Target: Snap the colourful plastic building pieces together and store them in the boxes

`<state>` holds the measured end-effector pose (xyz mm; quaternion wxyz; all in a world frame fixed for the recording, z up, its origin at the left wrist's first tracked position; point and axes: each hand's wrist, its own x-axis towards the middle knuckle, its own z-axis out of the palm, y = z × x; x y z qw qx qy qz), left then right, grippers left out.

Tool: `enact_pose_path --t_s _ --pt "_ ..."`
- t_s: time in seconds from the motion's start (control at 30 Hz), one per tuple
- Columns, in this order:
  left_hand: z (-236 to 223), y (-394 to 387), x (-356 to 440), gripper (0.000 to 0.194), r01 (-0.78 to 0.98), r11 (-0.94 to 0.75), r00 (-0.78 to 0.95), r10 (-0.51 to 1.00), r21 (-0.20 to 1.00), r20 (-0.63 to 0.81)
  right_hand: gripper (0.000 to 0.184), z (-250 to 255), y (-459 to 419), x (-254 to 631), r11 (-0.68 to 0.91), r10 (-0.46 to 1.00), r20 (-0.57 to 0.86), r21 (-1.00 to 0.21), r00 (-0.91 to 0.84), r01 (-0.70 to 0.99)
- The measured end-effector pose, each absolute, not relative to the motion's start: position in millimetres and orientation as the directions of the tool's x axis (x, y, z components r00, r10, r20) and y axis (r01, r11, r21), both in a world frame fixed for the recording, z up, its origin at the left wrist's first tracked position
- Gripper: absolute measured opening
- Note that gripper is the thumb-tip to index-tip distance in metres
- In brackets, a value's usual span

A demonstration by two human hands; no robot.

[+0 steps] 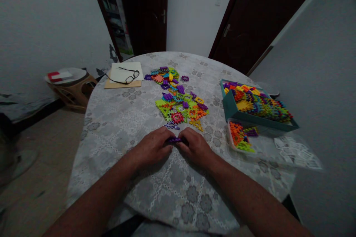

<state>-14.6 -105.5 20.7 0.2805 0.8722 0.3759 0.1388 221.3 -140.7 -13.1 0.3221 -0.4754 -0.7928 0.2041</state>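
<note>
Both hands meet near the middle of the table, pinching one purple plastic building piece [174, 140] between them. My left hand [156, 144] is closed on its left end, and my right hand [194, 144] on its right end. Fingers cover most of the piece, so its full shape is hidden. Just beyond the hands lies a loose pile of notched plastic building pieces [167, 109] in green, orange, purple and blue. A red square piece [177, 117] and an orange triangular piece [196, 124] are at its near edge.
To the right stand a teal box [261, 120] full of pieces and a clear plastic tub [230, 137] with more. A clear bag of white pieces [297, 152] lies beside them. Glasses [129, 79] rest on papers [116, 67] at the far left. A stool [73, 94] stands left of the table.
</note>
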Motion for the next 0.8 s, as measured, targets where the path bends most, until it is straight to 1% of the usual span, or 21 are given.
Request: enact_pose_path --t_s 0.1,0.17,0.23,0.37,0.47,0.57,0.63,0.7,0.8 --pt "14 -108 -15 0.015 0.600 -0.549 0.634 0.770 0.581 0.073 0.007 -13 -138 216 0.484 0.875 0.372 -0.628 -0.311 0.610" --pt "9 -107 -16 0.015 0.609 -0.540 0.601 0.792 0.581 0.107 0.019 -13 -135 215 0.503 0.859 0.425 -0.604 -0.285 0.618" --pt "6 -105 -19 0.015 0.618 -0.530 0.583 0.804 0.580 0.114 0.029 -13 -131 216 0.509 0.848 0.450 -0.545 -0.280 0.666" --pt "6 -101 -28 0.014 0.626 -0.526 0.583 0.806 0.576 0.102 0.033 -13 -129 215 0.463 0.873 0.360 -0.394 -0.330 0.794" --pt "5 -100 -33 0.014 0.628 -0.525 0.572 0.812 0.575 0.117 0.028 -10 -131 212 0.438 0.889 0.294 -0.326 -0.350 0.838" --pt "4 -101 -35 0.013 0.613 -0.535 0.579 0.805 0.581 0.131 0.016 -6 -133 212 0.437 0.894 0.258 -0.322 -0.366 0.840" --pt "3 -102 -35 0.013 0.595 -0.549 0.596 0.792 0.587 0.136 0.012 -6 -134 215 0.448 0.890 0.245 -0.331 -0.383 0.830" --pt "4 -103 -34 0.014 0.581 -0.559 0.605 0.783 0.592 0.145 0.014 -8 -134 218 0.463 0.883 0.260 -0.352 -0.390 0.813" --pt "4 -103 -33 0.015 0.580 -0.560 0.593 0.788 0.592 0.164 0.024 -15 -129 220 0.447 0.885 0.323 -0.391 -0.335 0.805"
